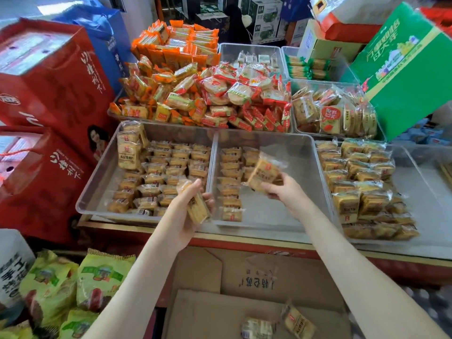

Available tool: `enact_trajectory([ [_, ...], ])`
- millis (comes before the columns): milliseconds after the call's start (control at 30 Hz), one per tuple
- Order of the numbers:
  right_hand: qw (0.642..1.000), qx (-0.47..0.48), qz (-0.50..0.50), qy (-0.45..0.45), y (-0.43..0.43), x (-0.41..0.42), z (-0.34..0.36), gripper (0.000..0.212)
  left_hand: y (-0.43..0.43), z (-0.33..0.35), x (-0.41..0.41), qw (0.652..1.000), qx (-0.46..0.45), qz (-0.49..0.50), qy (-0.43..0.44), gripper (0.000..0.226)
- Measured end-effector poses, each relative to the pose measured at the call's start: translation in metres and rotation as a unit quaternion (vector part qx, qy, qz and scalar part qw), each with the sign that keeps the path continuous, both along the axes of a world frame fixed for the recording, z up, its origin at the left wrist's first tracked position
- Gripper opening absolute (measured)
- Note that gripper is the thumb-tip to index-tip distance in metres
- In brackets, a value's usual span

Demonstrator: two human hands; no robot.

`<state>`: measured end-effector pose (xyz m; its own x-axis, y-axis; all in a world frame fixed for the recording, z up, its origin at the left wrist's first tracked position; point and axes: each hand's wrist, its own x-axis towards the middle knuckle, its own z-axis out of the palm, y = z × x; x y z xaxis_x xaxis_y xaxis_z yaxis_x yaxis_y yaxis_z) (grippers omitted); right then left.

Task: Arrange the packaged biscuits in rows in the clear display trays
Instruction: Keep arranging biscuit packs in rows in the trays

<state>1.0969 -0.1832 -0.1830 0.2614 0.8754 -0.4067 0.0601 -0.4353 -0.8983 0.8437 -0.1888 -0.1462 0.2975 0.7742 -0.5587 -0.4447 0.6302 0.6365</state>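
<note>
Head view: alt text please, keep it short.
Two hands each hold a biscuit pack over clear trays of biscuits in rows. The left hand grips one pack near the wall between the left tray and the middle tray; the right hand holds another pack above the middle tray. Heaped snacks lie behind.

A red counter carries clear trays, side by side, holding biscuit packs.

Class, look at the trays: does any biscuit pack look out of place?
Yes. In the left tray, the back corner packs stand upright, unlike the flat rows. Two loose packs lie on the cardboard below.
</note>
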Motion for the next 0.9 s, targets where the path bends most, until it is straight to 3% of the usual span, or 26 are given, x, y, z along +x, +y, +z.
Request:
enact_trajectory([
  [133,0.99,-0.053,0.022,-0.126,0.038,0.009,-0.064,0.05,0.011,-0.026,-0.015,0.997,-0.022,0.06,-0.035,0.045],
  [300,0.948,-0.064,0.089,-0.298,0.083,0.014,-0.126,0.025,0.005,-0.032,-0.026,0.997,-0.003,0.045,-0.066,0.04],
  [367,0.921,-0.086,0.13,-0.357,0.09,0.023,-0.145,0.02,-0.001,-0.029,-0.026,0.999,0.032,0.002,0.01,0.035],
  [433,0.89,-0.111,0.156,-0.413,0.083,0.018,-0.127,0.026,-0.007,-0.022,-0.024,0.984,0.084,-0.061,0.147,0.051],
  [533,0.892,-0.126,0.079,-0.426,0.063,-0.002,-0.062,0.067,-0.014,-0.009,-0.025,0.928,0.174,-0.095,0.316,0.055],
  [567,0.901,-0.094,0.056,-0.419,0.054,-0.01,-0.035,0.068,-0.016,-0.005,-0.026,0.899,0.208,-0.11,0.369,0.057],
  [667,0.954,0.005,0.132,-0.271,0.015,-0.042,0.047,0.036,-0.019,0.01,-0.021,0.799,0.308,-0.166,0.489,0.074],
  [733,0.961,0.02,0.224,-0.161,-0.016,-0.066,0.087,0.017,-0.021,0.022,-0.013,0.733,0.365,-0.196,0.54,0.08],
  [833,0.958,0.049,0.232,-0.159,-0.041,-0.085,0.104,0.017,-0.024,0.039,-0.002,0.655,0.438,-0.223,0.574,0.076],
  [900,0.97,0.051,0.185,-0.146,-0.048,-0.086,0.105,0.021,-0.027,0.05,0.002,0.628,0.464,-0.234,0.58,0.076],
])
